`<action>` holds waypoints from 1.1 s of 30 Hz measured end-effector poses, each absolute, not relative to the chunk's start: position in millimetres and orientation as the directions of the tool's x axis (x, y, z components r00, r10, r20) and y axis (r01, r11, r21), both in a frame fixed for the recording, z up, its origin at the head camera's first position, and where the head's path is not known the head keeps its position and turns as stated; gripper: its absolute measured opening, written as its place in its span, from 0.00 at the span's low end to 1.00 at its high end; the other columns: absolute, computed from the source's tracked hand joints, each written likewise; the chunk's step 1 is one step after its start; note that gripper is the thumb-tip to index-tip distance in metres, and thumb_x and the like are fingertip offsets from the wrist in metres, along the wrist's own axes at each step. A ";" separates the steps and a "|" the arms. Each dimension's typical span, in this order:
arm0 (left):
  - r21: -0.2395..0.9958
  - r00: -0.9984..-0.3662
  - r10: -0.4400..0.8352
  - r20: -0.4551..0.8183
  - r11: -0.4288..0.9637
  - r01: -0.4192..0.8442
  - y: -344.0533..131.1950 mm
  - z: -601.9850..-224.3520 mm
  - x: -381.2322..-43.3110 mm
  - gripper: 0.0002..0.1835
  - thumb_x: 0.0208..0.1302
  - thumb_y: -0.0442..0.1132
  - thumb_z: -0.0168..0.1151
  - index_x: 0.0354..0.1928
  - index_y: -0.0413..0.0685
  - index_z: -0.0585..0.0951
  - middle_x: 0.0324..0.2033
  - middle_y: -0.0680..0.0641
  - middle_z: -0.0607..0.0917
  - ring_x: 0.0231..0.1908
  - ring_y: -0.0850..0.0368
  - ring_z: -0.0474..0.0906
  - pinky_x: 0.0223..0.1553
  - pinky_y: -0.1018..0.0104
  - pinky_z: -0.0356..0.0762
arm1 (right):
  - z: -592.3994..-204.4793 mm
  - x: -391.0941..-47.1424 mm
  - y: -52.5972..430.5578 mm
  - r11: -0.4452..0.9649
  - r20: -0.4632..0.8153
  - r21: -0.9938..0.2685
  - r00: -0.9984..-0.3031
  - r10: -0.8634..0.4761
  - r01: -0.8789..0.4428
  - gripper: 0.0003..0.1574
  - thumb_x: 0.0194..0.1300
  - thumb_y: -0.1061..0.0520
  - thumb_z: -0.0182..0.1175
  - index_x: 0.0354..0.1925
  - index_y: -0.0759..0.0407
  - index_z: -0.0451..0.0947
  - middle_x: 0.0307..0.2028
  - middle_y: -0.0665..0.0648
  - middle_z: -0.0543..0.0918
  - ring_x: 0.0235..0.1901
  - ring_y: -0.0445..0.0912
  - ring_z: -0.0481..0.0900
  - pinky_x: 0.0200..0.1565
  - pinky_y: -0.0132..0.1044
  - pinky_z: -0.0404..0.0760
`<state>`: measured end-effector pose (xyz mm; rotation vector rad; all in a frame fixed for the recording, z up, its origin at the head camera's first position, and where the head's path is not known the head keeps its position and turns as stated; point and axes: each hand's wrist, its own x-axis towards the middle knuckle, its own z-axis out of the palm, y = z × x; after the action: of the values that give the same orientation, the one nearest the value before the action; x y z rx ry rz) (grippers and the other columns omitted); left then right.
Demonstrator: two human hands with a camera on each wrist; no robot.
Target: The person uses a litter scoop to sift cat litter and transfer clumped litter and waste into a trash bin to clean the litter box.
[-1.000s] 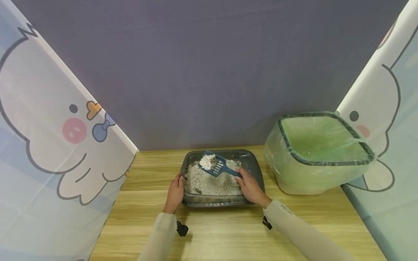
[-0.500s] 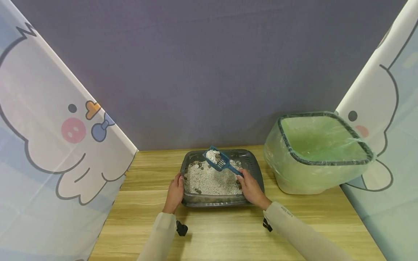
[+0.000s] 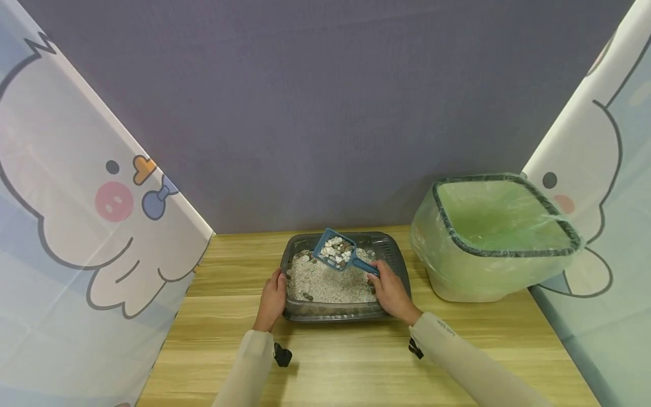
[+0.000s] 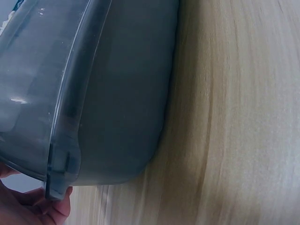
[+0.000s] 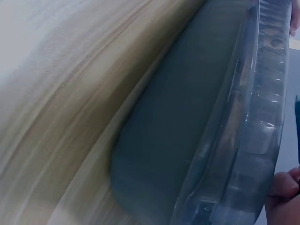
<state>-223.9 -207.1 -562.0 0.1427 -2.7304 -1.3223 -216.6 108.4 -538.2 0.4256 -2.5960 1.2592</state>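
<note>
My left hand (image 3: pixel 272 302) grips the left rim of a dark grey litter box (image 3: pixel 333 317), with fingertips around the rim's corner in the left wrist view. Pale litter (image 3: pixel 325 287) lies in the box, with several brown lumps along its edges. In my right hand (image 3: pixel 394 293) is the handle of a blue slotted litter scoop (image 3: pixel 358 263). The scoop's head is over the back half of the box and carries white and brown clumps (image 3: pixel 337 250) spread across its slots. In the right wrist view, only part of the right hand (image 5: pixel 282 199) shows beyond the box wall.
To the right stands a pale bin (image 3: pixel 470 282) lined with a clear greenish bag under a dark rim. The box sits on a wooden tabletop (image 3: pixel 351 362). A grey-purple backdrop (image 3: pixel 325 124) rises behind, and printed cartoon panels flank both sides.
The scoop has swung and tilted over the litter, and its piled load has spread over the slotted head. Brown lumps now show at the back left of the box. My left hand stays put.
</note>
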 end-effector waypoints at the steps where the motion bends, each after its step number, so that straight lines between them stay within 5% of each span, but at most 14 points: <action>1: 0.786 -0.990 -0.130 0.055 0.618 -0.038 -207.1 -561.8 -223.8 0.27 0.77 0.49 0.35 0.69 0.39 0.63 0.54 0.31 0.72 0.54 0.33 0.69 0.52 0.38 0.64 | -537.6 -217.0 108.5 0.594 0.328 -0.721 -0.931 -0.161 -0.357 0.12 0.69 0.61 0.54 0.50 0.58 0.69 0.31 0.50 0.71 0.21 0.40 0.68 0.24 0.37 0.69; 15: 0.780 -0.991 -0.118 0.058 0.625 -0.029 -208.8 -560.9 -223.4 0.29 0.77 0.51 0.34 0.68 0.38 0.63 0.56 0.30 0.71 0.56 0.33 0.67 0.54 0.39 0.62 | -531.1 -223.6 108.2 0.656 0.369 -0.655 -0.917 -0.153 -0.374 0.14 0.66 0.65 0.58 0.50 0.59 0.71 0.39 0.53 0.74 0.26 0.43 0.71 0.27 0.40 0.70; 33: 0.784 -0.992 -0.120 0.036 0.619 -0.047 -207.4 -558.7 -222.5 0.29 0.77 0.52 0.34 0.69 0.40 0.62 0.56 0.31 0.71 0.55 0.34 0.67 0.54 0.38 0.63 | -525.8 -222.3 107.9 0.616 0.177 -0.733 -0.956 -0.234 -0.287 0.14 0.73 0.53 0.49 0.49 0.58 0.75 0.22 0.49 0.70 0.17 0.42 0.65 0.22 0.36 0.66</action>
<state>-222.5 -207.4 -558.7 0.1422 -2.7496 -1.3277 -222.3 107.9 -525.8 0.4464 -2.7664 1.2727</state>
